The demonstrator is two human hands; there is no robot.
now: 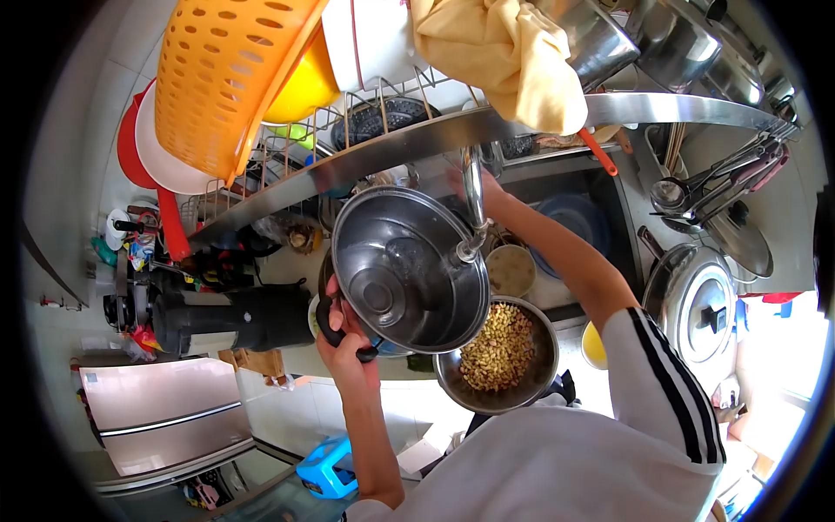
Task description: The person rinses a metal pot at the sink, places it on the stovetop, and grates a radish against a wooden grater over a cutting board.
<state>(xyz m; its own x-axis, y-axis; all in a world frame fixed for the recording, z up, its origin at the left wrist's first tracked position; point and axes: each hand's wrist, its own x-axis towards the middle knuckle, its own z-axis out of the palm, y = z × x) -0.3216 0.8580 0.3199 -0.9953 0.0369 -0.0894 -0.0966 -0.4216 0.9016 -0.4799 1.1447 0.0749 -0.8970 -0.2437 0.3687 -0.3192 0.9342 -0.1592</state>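
A deep steel pot (413,261) is tilted under the faucet (472,200), and a little water seems to lie in its bottom. My left hand (350,341) is closed around the pot's black loop handle (329,329). My right hand (483,190) reaches past the faucet at the back of the sink; the spout partly covers it and its fingers are not clear. Close to my body, below the pot, sits a steel bowl (448,374) of pale yellow kernels or beans (496,352).
A steel rack shelf (417,135) crosses above, holding an orange perforated basket (230,78) and a yellow cloth (496,56). A blue basin (570,230) is in the sink (622,209). At right stands a lidded pot (696,296); a black appliance (230,317) is left.
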